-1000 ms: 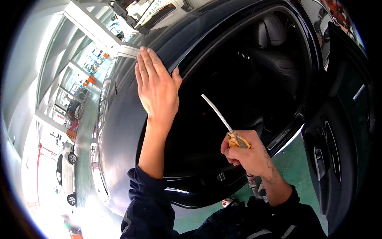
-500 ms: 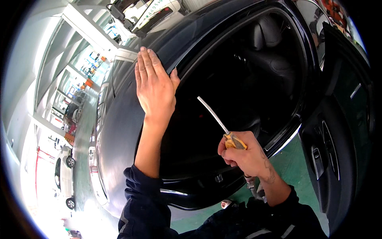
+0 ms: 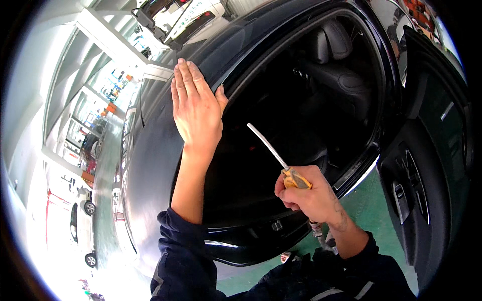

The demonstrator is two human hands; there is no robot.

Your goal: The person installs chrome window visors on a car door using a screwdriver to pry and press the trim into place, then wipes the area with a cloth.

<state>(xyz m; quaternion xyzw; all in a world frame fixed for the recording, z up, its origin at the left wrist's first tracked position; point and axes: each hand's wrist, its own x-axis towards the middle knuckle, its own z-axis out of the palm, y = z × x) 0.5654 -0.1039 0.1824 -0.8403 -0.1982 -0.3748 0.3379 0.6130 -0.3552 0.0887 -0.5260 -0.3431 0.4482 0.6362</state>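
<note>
My left hand (image 3: 198, 111) lies flat on the dark, dull-finished body panel of a car (image 3: 153, 165), beside the rear door opening. Its fingers are stretched out together, with the thumb near the opening's edge. My right hand (image 3: 317, 195) is closed round the yellow body of an air blow gun (image 3: 296, 179). The gun's long, thin metal nozzle points up and left across the dark doorway, apart from the left hand. A hose fitting (image 3: 317, 230) shows below my right wrist. Most of the gun's grip is hidden in my palm.
The car's open door (image 3: 409, 175) stands on the right. Inside the opening is a black leather seat (image 3: 334, 42). Green floor (image 3: 374, 215) shows between door and sill. A white car (image 3: 83, 226) stands far left, near the workshop's white beams (image 3: 113, 42).
The view has shifted very slightly. Both hands keep nearly the same places, the left flat on the panel and the right round the air blow gun.
</note>
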